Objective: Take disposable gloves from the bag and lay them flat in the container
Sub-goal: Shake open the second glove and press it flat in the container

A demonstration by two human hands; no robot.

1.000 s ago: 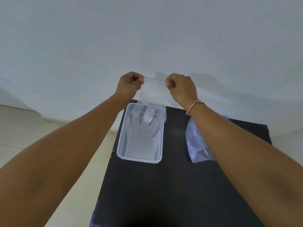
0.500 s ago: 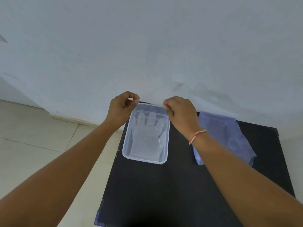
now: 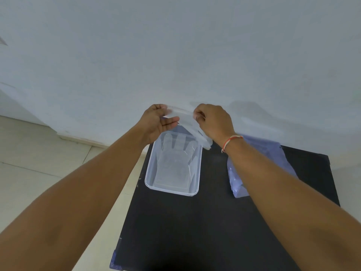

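Observation:
A clear plastic container [image 3: 148,179] sits on the black table [image 3: 205,231], with a transparent glove [image 3: 173,163] lying flat inside it. Above its far end, both hands hold a second thin transparent glove [image 3: 185,119] stretched between them. My left hand [image 3: 158,122] pinches its left edge with thumb and fingers. My right hand [image 3: 214,121] pinches the right edge, and the glove hangs down toward the container's far right corner. The bluish plastic bag [image 3: 273,153] lies on the table to the right, partly hidden by my right forearm.
A pale wall rises right behind the table. Light floor tiles [image 3: 48,163] lie to the left, below the table's left edge. The near half of the black tabletop is bare dark surface.
Both hands first came down to the container's far end, then lifted slightly. The glove now hangs slack and slanted toward the right corner. The view shifted too.

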